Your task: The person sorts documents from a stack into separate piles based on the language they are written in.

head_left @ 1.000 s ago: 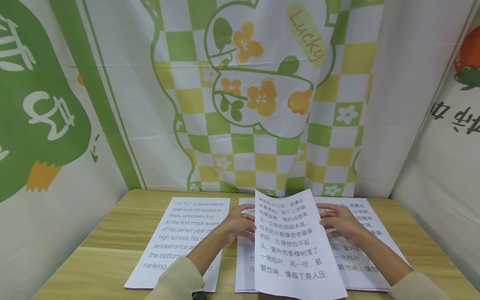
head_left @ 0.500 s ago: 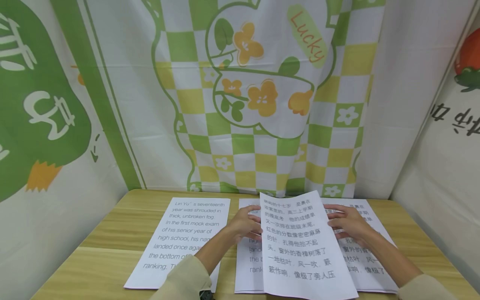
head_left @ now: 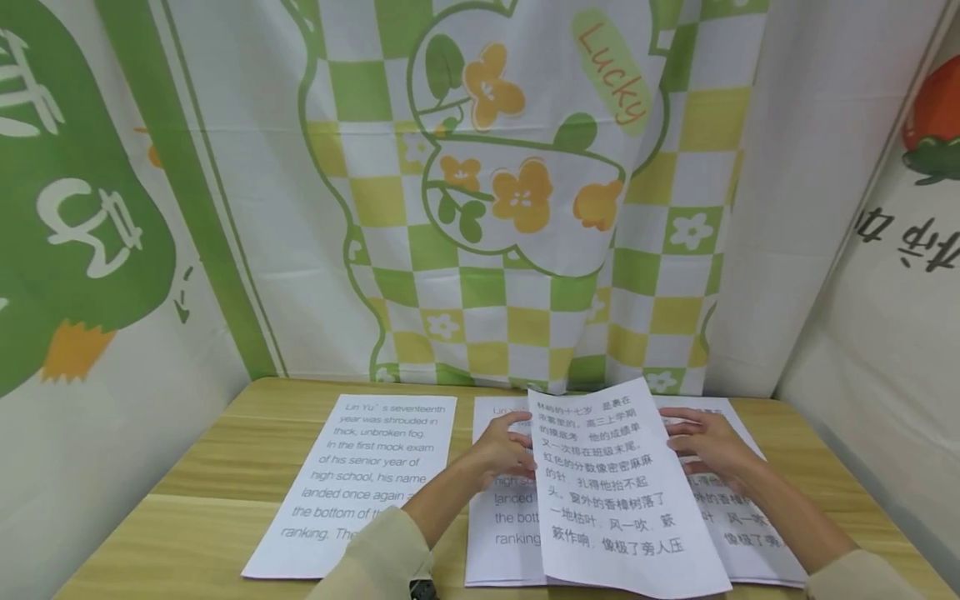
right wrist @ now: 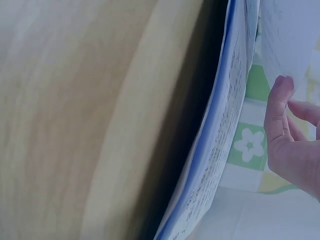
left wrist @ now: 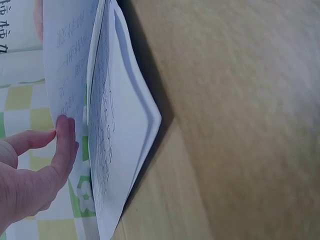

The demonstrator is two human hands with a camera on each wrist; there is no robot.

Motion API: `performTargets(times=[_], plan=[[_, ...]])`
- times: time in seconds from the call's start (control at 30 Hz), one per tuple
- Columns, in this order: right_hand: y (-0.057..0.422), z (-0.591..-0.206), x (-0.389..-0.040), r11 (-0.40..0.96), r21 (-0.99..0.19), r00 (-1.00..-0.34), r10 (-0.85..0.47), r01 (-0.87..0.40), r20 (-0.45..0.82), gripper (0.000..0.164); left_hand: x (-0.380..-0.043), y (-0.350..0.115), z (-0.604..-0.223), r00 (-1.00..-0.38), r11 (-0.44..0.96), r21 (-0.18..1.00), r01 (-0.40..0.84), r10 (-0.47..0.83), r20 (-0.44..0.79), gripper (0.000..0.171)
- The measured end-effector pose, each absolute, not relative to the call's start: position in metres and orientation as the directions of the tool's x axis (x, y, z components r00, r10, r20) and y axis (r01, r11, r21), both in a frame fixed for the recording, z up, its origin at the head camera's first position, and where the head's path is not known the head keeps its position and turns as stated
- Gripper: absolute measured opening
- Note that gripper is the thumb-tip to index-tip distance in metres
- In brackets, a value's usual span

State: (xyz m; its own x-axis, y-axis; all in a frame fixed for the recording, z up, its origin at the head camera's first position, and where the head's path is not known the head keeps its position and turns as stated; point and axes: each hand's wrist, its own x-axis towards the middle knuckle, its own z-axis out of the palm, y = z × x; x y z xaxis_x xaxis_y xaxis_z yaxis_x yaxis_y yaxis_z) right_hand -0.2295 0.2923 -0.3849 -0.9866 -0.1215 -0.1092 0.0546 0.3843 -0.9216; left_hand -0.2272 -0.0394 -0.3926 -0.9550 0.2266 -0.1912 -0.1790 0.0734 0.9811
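A printed sheet of paper with Chinese text is held up, tilted, between both hands. My left hand pinches its left edge; in the left wrist view the thumb and fingertips meet at the paper. On the opposite edge my right hand does the same, and the right wrist view shows its fingers at the sheet's border. Behind the raised sheet lie a stack of English pages and, to its right, a stack of Chinese pages, both partly covered.
Another stack of English pages lies at the left of the wooden table, overlapped by the left sleeve. A green and yellow checked curtain hangs behind the table, with patterned cloth walls on both sides.
Both hands have carried the held sheet a little to the right. It now covers more of the Chinese stack, and more of the English stack in the middle shows.
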Motion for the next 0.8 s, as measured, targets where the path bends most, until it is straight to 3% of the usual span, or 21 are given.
performTargets(times=[0.8], plan=[[0.326, -0.389, -0.233, 0.370, -0.925, -0.984, -0.111, 0.088, -0.139, 0.063, -0.229, -0.007, -0.393, -0.954, 0.080, 0.986, -0.147, 0.252, -0.163, 0.081]])
